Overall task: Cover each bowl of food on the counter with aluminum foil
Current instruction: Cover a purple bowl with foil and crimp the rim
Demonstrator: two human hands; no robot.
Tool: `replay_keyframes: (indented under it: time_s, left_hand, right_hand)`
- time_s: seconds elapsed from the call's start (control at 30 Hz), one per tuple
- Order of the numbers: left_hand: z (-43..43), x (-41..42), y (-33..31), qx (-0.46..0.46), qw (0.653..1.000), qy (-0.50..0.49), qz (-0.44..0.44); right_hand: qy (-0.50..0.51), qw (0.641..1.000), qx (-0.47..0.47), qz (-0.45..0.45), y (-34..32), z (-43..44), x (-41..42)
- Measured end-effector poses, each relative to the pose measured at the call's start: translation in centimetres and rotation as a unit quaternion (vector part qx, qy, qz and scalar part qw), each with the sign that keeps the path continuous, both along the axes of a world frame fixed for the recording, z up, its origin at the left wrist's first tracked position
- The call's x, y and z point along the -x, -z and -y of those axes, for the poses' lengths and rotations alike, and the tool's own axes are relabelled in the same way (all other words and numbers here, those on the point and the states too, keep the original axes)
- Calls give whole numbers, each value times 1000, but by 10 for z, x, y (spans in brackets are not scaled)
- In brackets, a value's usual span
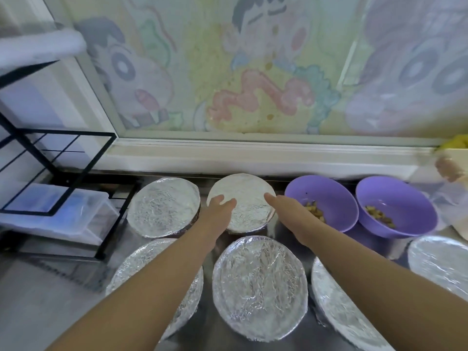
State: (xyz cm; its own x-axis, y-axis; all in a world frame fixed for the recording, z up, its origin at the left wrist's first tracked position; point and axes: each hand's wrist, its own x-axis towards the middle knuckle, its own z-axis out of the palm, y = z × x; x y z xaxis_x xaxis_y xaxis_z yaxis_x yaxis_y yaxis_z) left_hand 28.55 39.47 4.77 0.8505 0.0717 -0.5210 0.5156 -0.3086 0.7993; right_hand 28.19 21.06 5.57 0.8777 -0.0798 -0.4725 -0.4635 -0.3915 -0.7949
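Note:
A foil-covered bowl point(247, 192) stands in the back row at the middle. My left hand point(219, 211) lies flat on its left side, fingers apart. My right hand point(286, 211) rests on its right rim, fingers stretched out. To the right stand two uncovered purple bowls point(329, 196) point(402, 201) with bits of food at the bottom. Another foil-covered bowl point(163, 207) sits at the back left. Several more foil-covered bowls point(259, 287) fill the front row.
A black wire rack point(60, 153) with a clear plastic box point(63, 216) stands at the left. A window sill point(253, 155) and a painted pane run along the back. At the far right sits a pale container point(453, 168) holding something yellow.

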Motion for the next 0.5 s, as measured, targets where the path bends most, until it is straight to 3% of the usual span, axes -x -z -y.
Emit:
replay_keyframes:
  time_s: [0.1, 0.2, 0.33, 0.5]
  left_hand:
    - [20, 9, -21, -132, 983, 59, 108]
    - [55, 21, -35, -129, 967, 123, 180]
    - [105, 35, -31, -109, 964, 211, 120]
    - [142, 31, -18, -182, 938, 286, 72]
  right_hand:
    - [-63, 991, 99, 70, -22, 32, 20]
    - [-54, 976, 182, 107, -26, 69, 34]
    - [-14, 968, 229, 98, -22, 113, 57]
    - [12, 968, 237, 82, -13, 147, 85]
